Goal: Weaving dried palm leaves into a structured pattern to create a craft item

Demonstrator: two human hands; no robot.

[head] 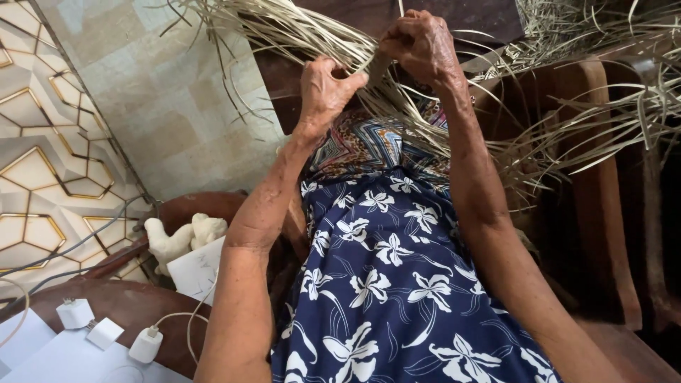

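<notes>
a tiled floor in pale beige squares fills the upper left, giving way at 9 o'clock to a wall panel [42, 177] of white hexagons edged in gold. a person seated in a dark wooden chair [603, 213] looks down over a navy dress [390, 284] printed with white flowers. both arms reach up toward 12 o'clock, where a bundle of dried straw strips [312, 32] fans out across the top of the view and trails down to 3 o'clock over the chair's arm. the left hand [323, 89] is closed on a clutch of strips at its thumb side; the right hand [422, 42], just beside it at 1 o'clock, is fisted tight on the same bundle where the strands gather. the two hands sit close, nearly touching, with the strips pulled taut between them. by the look of it the work is at the stage of gathering and twisting or plaiting the strands, and the next move would call for a firm hold with one hand while the other picks out a fresh strand. at 7 o'clock a brown counter [120, 305] carries white chargers [145, 345] with cables and sheets of white paper [195, 269]; a cream soft toy [177, 237] lies just above them.
</notes>
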